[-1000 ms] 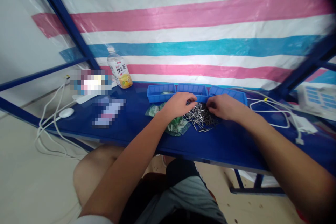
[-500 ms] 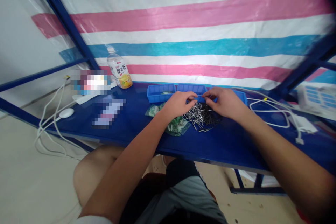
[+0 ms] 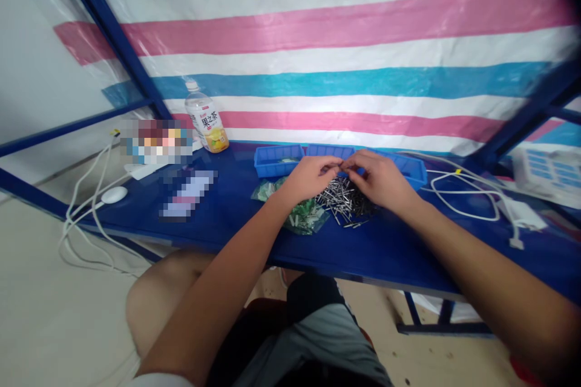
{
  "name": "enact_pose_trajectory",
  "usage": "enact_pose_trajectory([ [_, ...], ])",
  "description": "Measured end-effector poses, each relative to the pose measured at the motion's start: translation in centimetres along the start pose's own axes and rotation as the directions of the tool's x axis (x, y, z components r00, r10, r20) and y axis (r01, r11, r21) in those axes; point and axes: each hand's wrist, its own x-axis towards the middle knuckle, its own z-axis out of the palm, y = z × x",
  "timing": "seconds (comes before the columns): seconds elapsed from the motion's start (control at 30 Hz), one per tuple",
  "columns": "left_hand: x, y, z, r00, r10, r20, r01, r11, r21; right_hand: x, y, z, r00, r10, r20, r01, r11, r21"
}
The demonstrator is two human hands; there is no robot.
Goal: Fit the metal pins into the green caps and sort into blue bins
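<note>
My left hand (image 3: 311, 178) and my right hand (image 3: 380, 180) meet fingertip to fingertip above a heap of thin metal pins (image 3: 338, 199). Both are closed in a pinch. Whatever small part they hold is hidden between the fingers. Darker small pieces (image 3: 361, 205) lie at the heap's right side, partly under my right hand. Beside the heap, below my left wrist, is a clear plastic bag of green and whitish small parts (image 3: 306, 221). Behind my hands stand a left blue bin (image 3: 278, 168), a middle blue bin (image 3: 329, 151) and a right blue bin (image 3: 413, 170), the latter two partly covered.
A drink bottle (image 3: 209, 121) stands at the back left of the blue table (image 3: 218, 211). A white mouse-like object (image 3: 114, 195) and cables lie further left. White cables (image 3: 472, 193) with an adapter (image 3: 526, 214) lie at right. A striped sheet (image 3: 318, 30) hangs behind.
My right hand has moved slightly left, so the fingertips of both hands now touch. The thin piece seen between them before is now covered. My left hand stays nearly in place.
</note>
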Motion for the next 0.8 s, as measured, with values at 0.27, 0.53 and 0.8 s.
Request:
enact_pose_trajectory([
  [0.27, 0.2, -0.7, 0.0, 0.997, -0.049, -0.051, 0.046, 0.996, -0.071, 0.0, -0.7, 0.0, 0.998, 0.057, 0.010, -0.057, 0.998, 0.034],
  [0.53, 0.5, -1.8, 0.1, 0.994, -0.078, -0.074, 0.072, 0.994, -0.088, 0.0, -1.3, 0.3, 0.999, 0.043, 0.008, -0.043, 0.996, 0.083],
  [0.8, 0.5, -2.1, 0.4, 0.992, -0.089, -0.086, 0.080, 0.992, -0.097, -0.1, -1.7, 0.2, 0.994, 0.106, 0.007, -0.106, 0.992, 0.061],
])
